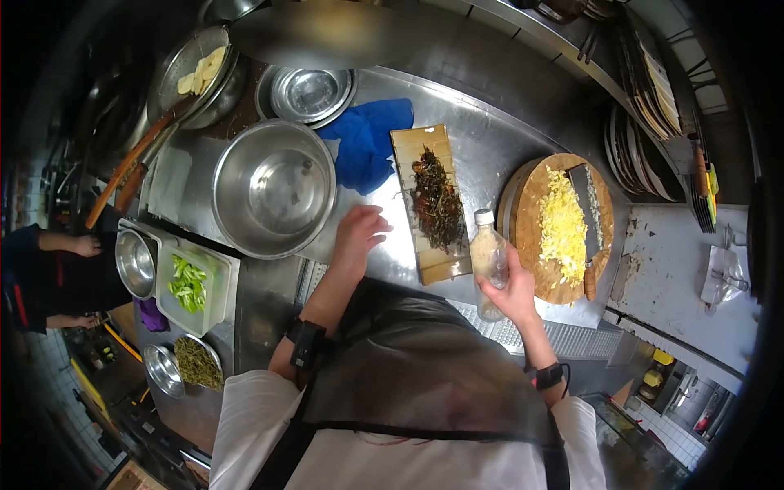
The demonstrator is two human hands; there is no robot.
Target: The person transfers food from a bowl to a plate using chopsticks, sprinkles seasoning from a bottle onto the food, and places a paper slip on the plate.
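In the head view my right hand is wrapped around a clear plastic bottle with a white cap, held over the counter's near edge. My left hand hovers above the steel counter, fingers apart and slightly curled, holding nothing. Between the two hands and farther back lies a long rectangular tray bearing dark, dried-looking shredded food. Right of the bottle is a round wooden chopping board with chopped yellow and white food. A cleaver rests on that board.
Left of my left hand stands a large steel bowl, with a blue cloth behind it. A plastic container of green vegetable pieces and a bowl of green shreds sit farther left. Another person stands at the far left.
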